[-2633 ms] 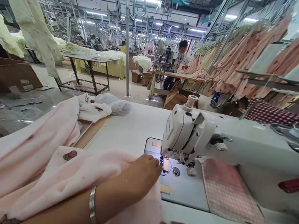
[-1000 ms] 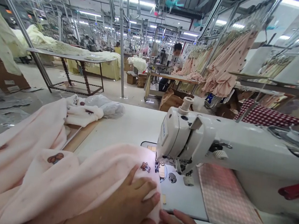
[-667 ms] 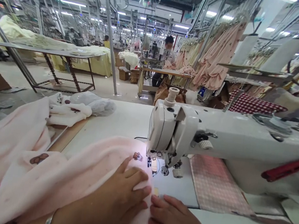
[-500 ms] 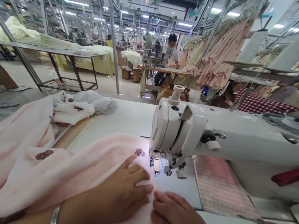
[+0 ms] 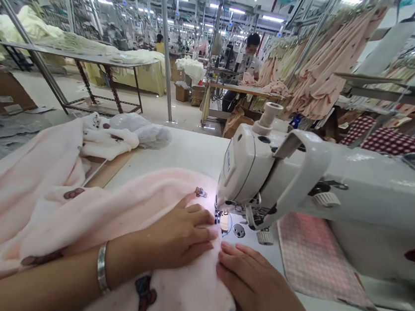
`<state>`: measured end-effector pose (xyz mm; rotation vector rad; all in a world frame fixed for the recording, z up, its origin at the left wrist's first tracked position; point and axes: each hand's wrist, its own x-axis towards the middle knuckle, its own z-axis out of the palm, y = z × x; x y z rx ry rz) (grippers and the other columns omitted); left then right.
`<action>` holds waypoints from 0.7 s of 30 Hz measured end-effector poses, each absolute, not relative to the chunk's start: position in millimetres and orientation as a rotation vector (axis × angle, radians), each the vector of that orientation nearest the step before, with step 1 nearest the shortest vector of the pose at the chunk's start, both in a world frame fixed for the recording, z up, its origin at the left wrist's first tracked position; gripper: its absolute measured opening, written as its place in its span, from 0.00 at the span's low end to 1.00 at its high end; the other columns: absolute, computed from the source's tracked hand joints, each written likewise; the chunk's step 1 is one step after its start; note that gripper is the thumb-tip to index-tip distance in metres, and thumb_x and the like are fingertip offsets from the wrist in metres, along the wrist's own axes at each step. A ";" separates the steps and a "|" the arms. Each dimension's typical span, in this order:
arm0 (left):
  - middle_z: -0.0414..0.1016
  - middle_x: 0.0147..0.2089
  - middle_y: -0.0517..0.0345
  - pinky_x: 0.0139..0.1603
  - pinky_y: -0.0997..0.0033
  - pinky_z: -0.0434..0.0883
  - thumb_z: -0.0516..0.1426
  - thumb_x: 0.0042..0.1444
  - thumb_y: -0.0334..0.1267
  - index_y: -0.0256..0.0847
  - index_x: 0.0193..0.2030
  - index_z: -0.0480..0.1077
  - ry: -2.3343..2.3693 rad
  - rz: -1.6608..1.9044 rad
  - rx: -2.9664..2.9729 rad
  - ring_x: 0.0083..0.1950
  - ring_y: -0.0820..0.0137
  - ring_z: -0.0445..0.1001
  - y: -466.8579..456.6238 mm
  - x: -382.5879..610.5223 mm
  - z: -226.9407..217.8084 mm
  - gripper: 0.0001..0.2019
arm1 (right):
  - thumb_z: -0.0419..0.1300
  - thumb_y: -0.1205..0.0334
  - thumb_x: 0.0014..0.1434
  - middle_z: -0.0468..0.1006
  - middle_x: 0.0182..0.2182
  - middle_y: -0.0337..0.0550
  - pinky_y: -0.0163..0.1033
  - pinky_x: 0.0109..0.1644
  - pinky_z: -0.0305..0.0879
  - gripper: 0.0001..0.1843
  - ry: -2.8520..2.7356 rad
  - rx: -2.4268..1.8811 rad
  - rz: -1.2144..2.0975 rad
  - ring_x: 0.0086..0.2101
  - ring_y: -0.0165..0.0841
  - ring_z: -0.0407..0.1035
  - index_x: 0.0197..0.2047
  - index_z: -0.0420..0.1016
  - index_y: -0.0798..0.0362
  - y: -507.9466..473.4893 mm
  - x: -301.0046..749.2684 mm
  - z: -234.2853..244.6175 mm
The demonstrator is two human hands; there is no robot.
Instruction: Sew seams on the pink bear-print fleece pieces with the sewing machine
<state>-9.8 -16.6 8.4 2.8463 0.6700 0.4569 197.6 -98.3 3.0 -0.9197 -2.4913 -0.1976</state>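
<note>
Pale pink plush fabric with small printed bears (image 5: 126, 206) spreads over the left of the sewing table, its right edge running under the needle area of a white sewing machine (image 5: 245, 167). My left hand (image 5: 179, 232) lies on top of the fabric, fingers spread and pressing down, the index finger close to a small bear print. Beside the fabric's right edge, just in front of the presser foot (image 5: 218, 216), my right hand (image 5: 253, 280) rests with its fingers stretched out and fingertips touching that edge. Its thumb is hidden.
Pink checked cloth (image 5: 319, 253) lies under the machine arm. A clear plastic bag (image 5: 153, 134) sits at the table's back left. Beyond are a metal table (image 5: 91, 57), hanging pink garments (image 5: 326, 64) and a person (image 5: 250, 60) at another machine. A dark strap-like thing enters at lower right.
Both hands and the fabric have moved forward toward the needle. More fabric, with another bear print, shows below my left hand. The camera view has shifted slightly.
</note>
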 end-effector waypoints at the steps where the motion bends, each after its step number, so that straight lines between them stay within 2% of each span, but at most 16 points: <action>1: 0.70 0.45 0.56 0.63 0.46 0.41 0.48 0.62 0.37 0.43 0.47 0.69 0.671 0.454 2.851 0.46 0.66 0.66 -16.2 -9.9 8.2 0.12 | 0.46 0.74 0.56 0.78 0.41 0.47 0.43 0.51 0.69 0.17 -2.505 -0.925 -0.190 0.44 0.35 0.72 0.42 0.73 0.57 -98.4 197.5 3.6; 6: 0.70 0.46 0.54 0.63 0.49 0.45 0.46 0.63 0.38 0.43 0.48 0.69 0.660 0.483 2.870 0.46 0.67 0.67 -12.7 -10.5 5.5 0.13 | 0.47 0.77 0.54 0.78 0.42 0.46 0.45 0.51 0.69 0.19 -2.513 -0.926 -0.168 0.46 0.34 0.71 0.43 0.73 0.57 -94.5 198.3 2.9; 13: 0.72 0.45 0.58 0.63 0.57 0.45 0.47 0.64 0.39 0.43 0.41 0.72 0.711 0.573 2.871 0.45 0.70 0.68 3.1 -10.7 -0.5 0.12 | 0.47 0.76 0.54 0.76 0.45 0.47 0.50 0.49 0.68 0.21 -2.556 -1.005 -0.109 0.46 0.39 0.69 0.47 0.71 0.58 -82.8 201.8 -4.2; 21: 0.73 0.42 0.59 0.62 0.58 0.48 0.50 0.62 0.40 0.42 0.38 0.73 0.750 0.580 2.855 0.45 0.69 0.68 4.4 -9.5 -1.0 0.11 | 0.49 0.75 0.55 0.76 0.43 0.47 0.48 0.45 0.67 0.18 -2.530 -0.980 -0.103 0.44 0.40 0.67 0.47 0.72 0.58 -80.4 200.8 -5.7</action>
